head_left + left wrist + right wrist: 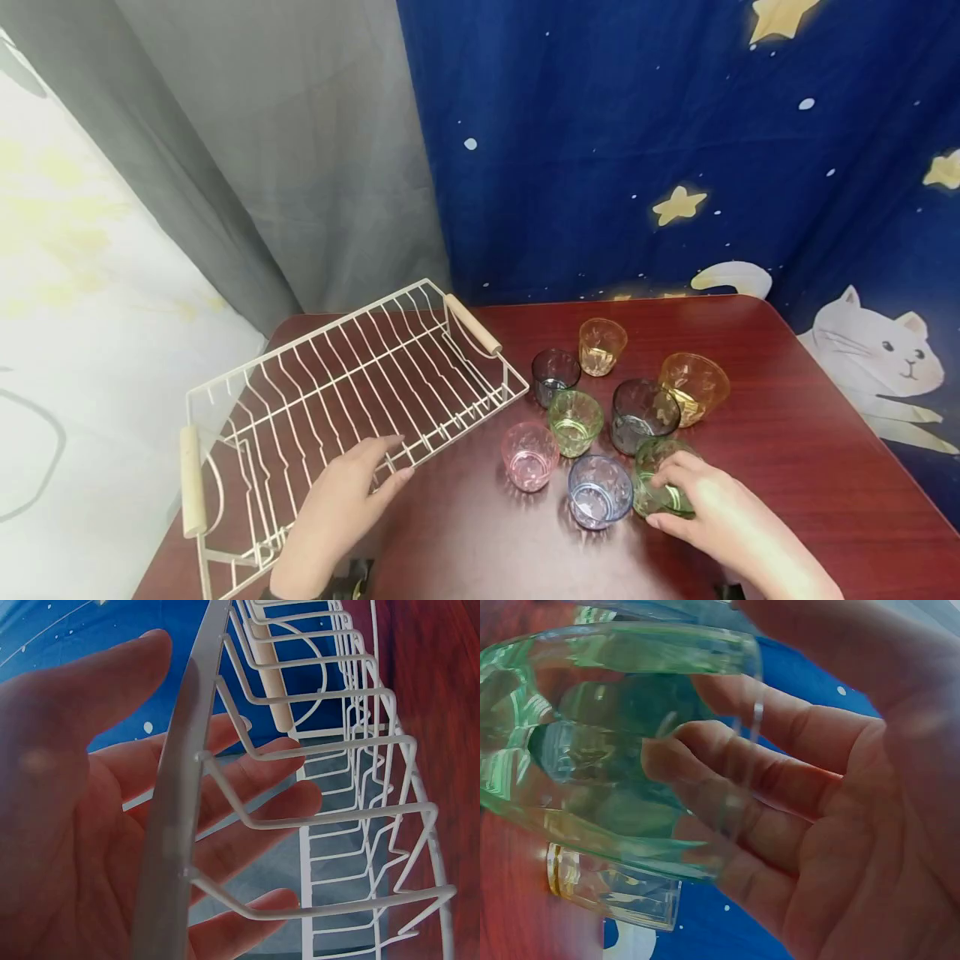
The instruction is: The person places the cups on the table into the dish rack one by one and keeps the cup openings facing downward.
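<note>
My left hand (341, 492) reaches over the front rail of a white wire dish rack (330, 383), thumb and fingers spread. In the left wrist view the rack's flat rail (184, 750) passes between the thumb and the loosely bent fingers (247, 832), which grip nothing. My right hand (712, 504) holds the larger green glass (652, 475) near its rim, fingers curled, and the glass is upright on the table. Through the green glass (607, 750) in the right wrist view, some fingers show; the thumb's tip is cut off. A blue glass (600, 492) stands just left of it.
Around them on the dark red table (480, 542) stand a pink glass (530, 457), a small green glass (575, 423), two dark grey glasses (645, 417) and two amber glasses (693, 387). The rack has wooden handles (192, 483). Curtains (570, 167) hang behind.
</note>
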`<state>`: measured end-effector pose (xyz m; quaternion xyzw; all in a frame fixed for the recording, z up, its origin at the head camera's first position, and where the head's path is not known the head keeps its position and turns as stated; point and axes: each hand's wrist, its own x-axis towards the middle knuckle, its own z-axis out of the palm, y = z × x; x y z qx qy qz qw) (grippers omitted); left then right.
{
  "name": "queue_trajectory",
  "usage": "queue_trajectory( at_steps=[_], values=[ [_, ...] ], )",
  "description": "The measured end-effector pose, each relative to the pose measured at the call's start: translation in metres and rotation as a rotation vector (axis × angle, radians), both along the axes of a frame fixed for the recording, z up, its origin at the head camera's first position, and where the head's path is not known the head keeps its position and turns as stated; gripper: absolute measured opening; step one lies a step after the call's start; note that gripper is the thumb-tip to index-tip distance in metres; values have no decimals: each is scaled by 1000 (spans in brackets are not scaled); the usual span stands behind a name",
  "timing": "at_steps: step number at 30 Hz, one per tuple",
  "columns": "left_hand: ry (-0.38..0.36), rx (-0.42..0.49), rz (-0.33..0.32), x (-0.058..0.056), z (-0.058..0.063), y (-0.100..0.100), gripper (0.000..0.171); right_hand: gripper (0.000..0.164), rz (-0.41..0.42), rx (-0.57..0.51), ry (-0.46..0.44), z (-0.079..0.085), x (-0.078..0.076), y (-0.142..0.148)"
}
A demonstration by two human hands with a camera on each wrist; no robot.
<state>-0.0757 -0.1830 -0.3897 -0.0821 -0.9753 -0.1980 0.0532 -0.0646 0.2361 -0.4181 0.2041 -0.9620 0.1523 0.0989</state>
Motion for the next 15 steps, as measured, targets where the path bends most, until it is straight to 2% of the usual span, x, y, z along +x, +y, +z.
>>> queue_trajectory(
  at_steps=[8, 15],
  values=[
    [46, -9, -4, 7, -6, -2, 33, 29, 17, 58, -11, -4, 0, -10],
    [30, -13, 13, 7, -7, 0, 29, 36, -34, 73, -36, -1, 0, -14]
  ],
)
